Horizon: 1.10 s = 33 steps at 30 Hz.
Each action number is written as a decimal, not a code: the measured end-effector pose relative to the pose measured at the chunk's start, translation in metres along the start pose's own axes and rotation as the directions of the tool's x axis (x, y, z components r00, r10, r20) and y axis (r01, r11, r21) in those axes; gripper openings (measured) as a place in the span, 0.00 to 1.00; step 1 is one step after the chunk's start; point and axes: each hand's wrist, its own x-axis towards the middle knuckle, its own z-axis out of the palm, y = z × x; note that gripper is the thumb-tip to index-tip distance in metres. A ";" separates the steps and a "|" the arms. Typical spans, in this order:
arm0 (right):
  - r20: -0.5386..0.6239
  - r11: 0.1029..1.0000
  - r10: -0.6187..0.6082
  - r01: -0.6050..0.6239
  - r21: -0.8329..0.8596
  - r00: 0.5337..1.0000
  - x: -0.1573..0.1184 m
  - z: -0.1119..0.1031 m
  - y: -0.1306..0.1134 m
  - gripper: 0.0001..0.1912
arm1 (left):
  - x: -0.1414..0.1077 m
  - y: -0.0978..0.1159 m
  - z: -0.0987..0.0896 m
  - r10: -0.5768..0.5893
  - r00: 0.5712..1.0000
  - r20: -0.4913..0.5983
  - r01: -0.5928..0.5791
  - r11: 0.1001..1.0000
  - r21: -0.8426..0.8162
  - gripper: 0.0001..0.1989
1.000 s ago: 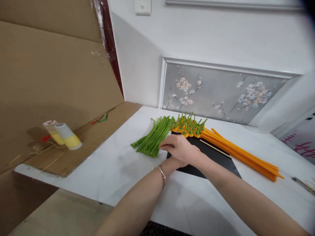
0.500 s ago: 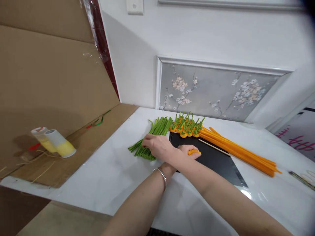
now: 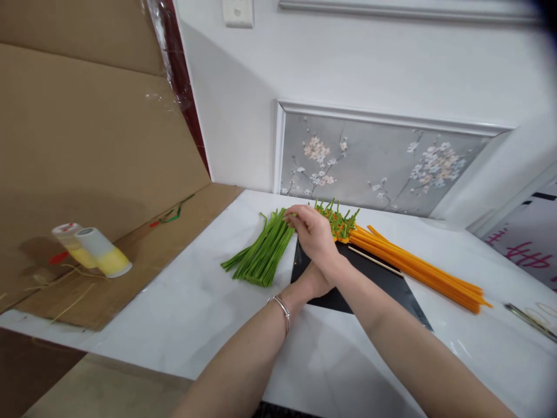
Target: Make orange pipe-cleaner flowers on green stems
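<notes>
My left hand (image 3: pixel 317 283), below a silver bracelet, rests over the black mat (image 3: pixel 378 287). Its fingers are hidden behind my right wrist; half a second ago they held a coiled orange pipe cleaner. Crossing above it, my right hand (image 3: pixel 314 232) has thumb and fingers pinched together at the far right end of the green pipe cleaners (image 3: pixel 263 255). Whether a strand is between those fingertips I cannot make out. Small orange pumpkin shapes with green stems (image 3: pixel 342 223) stand behind my right hand, partly covered by it.
A bundle of orange pipe cleaners (image 3: pixel 418 267) lies to the right, with a thin wooden stick (image 3: pixel 376 260) in front. Tweezers (image 3: pixel 528 319) are at the far right. On cardboard (image 3: pixel 143 255) at the left sit two yellow-and-white rolls (image 3: pixel 104 252). A white wall with a framed floral panel (image 3: pixel 374 162) bounds the back.
My right hand has moved right and away from the middle of the green bundle to its far end. The left hand has shifted slightly, and its orange coil is now out of sight.
</notes>
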 end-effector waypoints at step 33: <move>-0.040 0.858 -0.086 0.053 -0.512 0.996 -0.110 -0.131 0.022 0.14 | 0.002 0.045 -0.018 -0.160 0.986 -0.049 0.143 0.957 -0.251 0.18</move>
